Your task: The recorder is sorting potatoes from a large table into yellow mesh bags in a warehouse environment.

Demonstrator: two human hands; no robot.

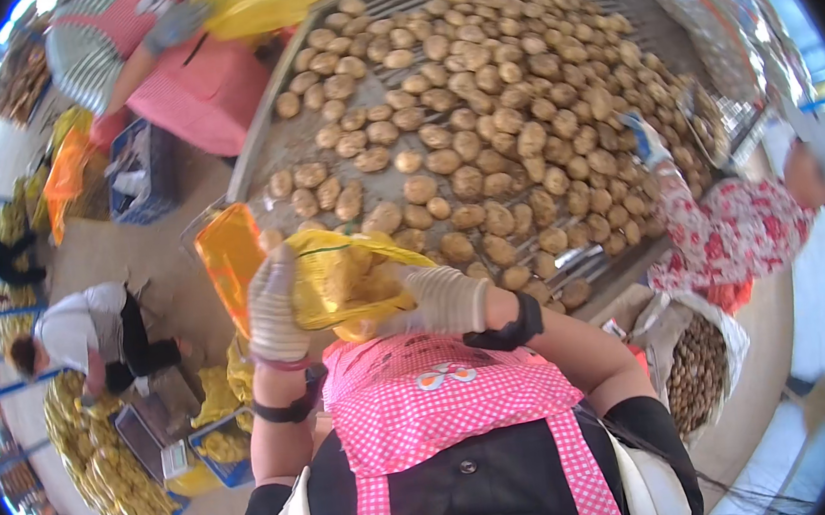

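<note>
A yellow mesh bag [314, 287] with potatoes [354, 275] inside is held up in front of my chest, over the near edge of the sorting table [257, 142]. My left hand [275, 302], in a striped knit glove, grips the bag's left side. On the other side, my right hand [443, 301], gloved alike, holds the bag; its fingers are blurred and partly hidden. An orange mesh bag [230, 258] hangs at the table's corner, just left of my left hand. Loose potatoes [474, 123] spread across the slatted table beyond both hands.
A co-worker in a floral top [738, 234] reaches onto the potatoes from the right. Another co-worker in a pink apron [203, 91] handles a yellow bag [257, 2] at far left. An open sack [696, 371] stands at right. Filled bags [107, 470] and crates [225, 450] lie left.
</note>
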